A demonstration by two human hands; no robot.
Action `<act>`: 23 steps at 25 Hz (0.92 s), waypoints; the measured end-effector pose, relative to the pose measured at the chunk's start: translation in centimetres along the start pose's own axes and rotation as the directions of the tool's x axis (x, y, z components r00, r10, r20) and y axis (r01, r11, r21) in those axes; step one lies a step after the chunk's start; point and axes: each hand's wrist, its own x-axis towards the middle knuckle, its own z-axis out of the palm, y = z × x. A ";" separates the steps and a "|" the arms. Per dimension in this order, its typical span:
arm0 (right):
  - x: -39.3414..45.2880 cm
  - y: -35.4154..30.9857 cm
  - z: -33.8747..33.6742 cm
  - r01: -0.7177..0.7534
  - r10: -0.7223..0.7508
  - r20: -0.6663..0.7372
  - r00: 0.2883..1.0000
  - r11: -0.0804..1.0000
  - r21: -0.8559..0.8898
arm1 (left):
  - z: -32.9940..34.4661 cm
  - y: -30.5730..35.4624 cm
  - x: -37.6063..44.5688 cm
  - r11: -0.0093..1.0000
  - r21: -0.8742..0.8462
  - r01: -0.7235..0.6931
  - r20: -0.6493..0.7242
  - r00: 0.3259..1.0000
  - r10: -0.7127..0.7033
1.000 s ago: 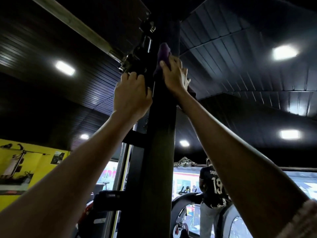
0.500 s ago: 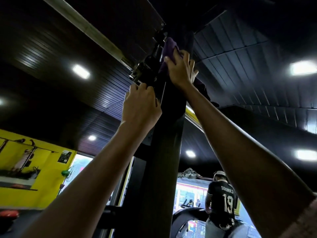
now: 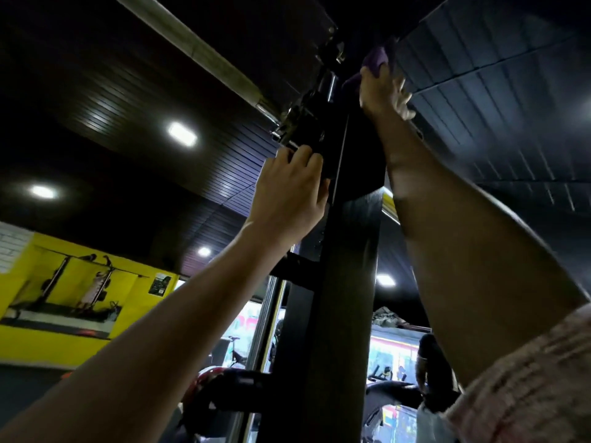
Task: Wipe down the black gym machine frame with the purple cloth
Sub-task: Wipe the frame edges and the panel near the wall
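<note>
Head view: right hand presses the purple cloth high on the post; left hand grips a bracket beside it. Firm, overlapping strokes would suit.

The upright frame post is matte black. At about one o'clock the cloth shows purple. A sleeve at five o'clock looks pale pink with a faint mottled pattern, though blur makes that uncertain. At eight o'clock the wall is bright yellow. The ceiling is black with fine parallel ribbing, and a bar at eleven o'clock is dull grey.
</note>
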 end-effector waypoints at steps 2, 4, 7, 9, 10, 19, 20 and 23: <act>-1.2 0.7 -0.1 0.022 -0.022 0.000 1.000 1.000 0.000 | 0.1 0.0 -0.1 1.000 -0.006 0.003 -0.001 1.000 -0.003; -2.7 1.4 -0.2 0.047 -0.047 0.015 0.999 0.999 -0.004 | 0.0 0.1 -0.1 0.999 -0.042 0.015 -0.004 1.000 -0.015; -5.9 2.6 -0.5 0.070 -0.068 0.062 0.996 0.997 -0.019 | -0.7 0.6 0.3 0.995 -0.083 0.050 0.038 0.998 -0.047; -8.7 3.9 -1.2 0.082 -0.081 0.117 0.990 0.997 -0.009 | -1.1 0.9 0.4 0.991 -0.106 0.078 0.071 0.995 -0.071; -10.5 4.6 -1.2 0.078 -0.077 0.130 0.989 0.997 -0.004 | -1.3 0.7 0.7 0.990 -0.116 0.085 0.091 0.993 -0.075; -18.6 8.5 -0.4 0.069 -0.068 0.033 0.997 0.997 -0.023 | -2.3 0.4 0.3 0.992 -0.120 0.041 0.199 0.980 -0.016; -17.8 8.3 -0.4 0.018 -0.018 0.026 0.999 1.000 -0.004 | -2.1 0.3 0.3 0.993 -0.114 0.043 0.192 0.981 -0.020; -16.5 7.1 -0.4 -0.111 0.111 0.026 0.994 0.993 0.028 | -1.8 0.5 0.2 0.990 -0.132 0.054 0.163 0.986 -0.032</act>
